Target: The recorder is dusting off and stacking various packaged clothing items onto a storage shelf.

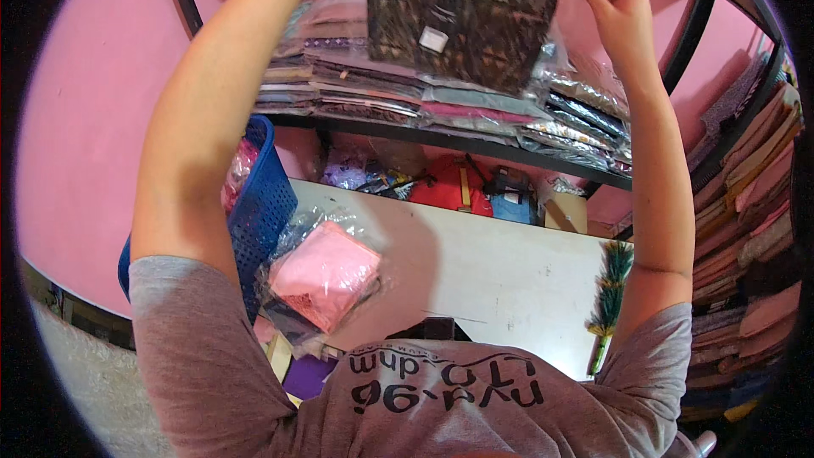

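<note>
A dark patterned folded garment in a clear plastic bag (464, 13) is held up at the top of the view, in front of stacked garments. My right hand (613, 3) pinches the bag's upper right corner between thumb and fingers. The left forearm reaches up to the top edge, and my left hand is out of view. White labels show on the garment. Below, a pink folded cloth in clear plastic (325, 273) lies at the left of the white tabletop (502, 267), beside a blue plastic basket (261, 203).
Bagged folded garments (470, 111) are stacked on a black-edged shelf. Beneath it are a red bag (445, 184) and a cardboard box (565, 211). A green tinsel-like duster (610, 292) lies at the table's right. More folded cloth (750, 203) fills the rack at right.
</note>
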`<state>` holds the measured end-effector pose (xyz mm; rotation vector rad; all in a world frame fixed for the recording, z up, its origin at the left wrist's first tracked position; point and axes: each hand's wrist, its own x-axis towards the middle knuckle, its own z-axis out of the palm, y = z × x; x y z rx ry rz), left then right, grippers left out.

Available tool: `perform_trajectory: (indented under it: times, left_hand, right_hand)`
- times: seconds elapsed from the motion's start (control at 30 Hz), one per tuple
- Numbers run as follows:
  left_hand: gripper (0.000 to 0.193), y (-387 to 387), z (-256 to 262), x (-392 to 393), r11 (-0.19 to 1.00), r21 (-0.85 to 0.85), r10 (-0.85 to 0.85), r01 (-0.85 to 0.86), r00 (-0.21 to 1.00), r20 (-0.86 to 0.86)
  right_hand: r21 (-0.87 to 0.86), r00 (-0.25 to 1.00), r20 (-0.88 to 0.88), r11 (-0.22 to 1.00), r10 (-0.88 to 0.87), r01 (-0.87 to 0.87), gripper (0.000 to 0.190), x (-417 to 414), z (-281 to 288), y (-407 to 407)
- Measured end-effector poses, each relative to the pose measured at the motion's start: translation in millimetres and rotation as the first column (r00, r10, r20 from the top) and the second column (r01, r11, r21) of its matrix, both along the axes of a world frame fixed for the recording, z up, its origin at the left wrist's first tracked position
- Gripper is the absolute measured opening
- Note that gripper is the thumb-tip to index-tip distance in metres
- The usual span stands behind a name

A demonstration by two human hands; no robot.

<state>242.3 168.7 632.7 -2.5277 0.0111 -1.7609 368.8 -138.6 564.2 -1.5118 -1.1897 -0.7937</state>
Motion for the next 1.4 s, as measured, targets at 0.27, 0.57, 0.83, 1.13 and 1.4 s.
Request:
perform_trajectory:
  times: [0.27, 0.57, 0.83, 1.13, 1.4]
  left_hand:
    - [0.008, 120, 52, 57, 0.97, 0.115, 0.188, -0.216, 0.958, 0.215]
    - [0.031, 210, -32, 187, 0.964, -0.023, 0.259, -0.266, 0.951, -0.171]
    - [0.036, 257, -90, 256, 0.936, 0.088, 0.315, -0.34, 0.702, -0.639]
    - [0.023, 231, -81, 119, 0.98, 0.199, -0.01, 0.032, 0.994, -0.111]
    - [0.026, 244, -112, -104, 0.975, 0.191, 0.2, -0.117, 0.838, -0.508]
  right_hand:
    - [0.061, 0.996, -0.067, 0.996, -0.064, 0.068, 0.042, 54, 50, 141]
    - [-0.316, 0.867, -0.146, 0.853, -0.476, 0.415, 0.032, 178, 25, 246]
    - [-0.789, 0.771, 0.242, 0.343, -0.59, 0.51, 0.033, 252, -9, 295]
    - [-0.424, 0.967, 0.067, 0.871, -0.244, 0.249, 0.042, 168, -19, 260]
    - [-0.685, 0.921, 0.39, 0.664, -0.011, 0.298, 0.049, 73, -73, 236]
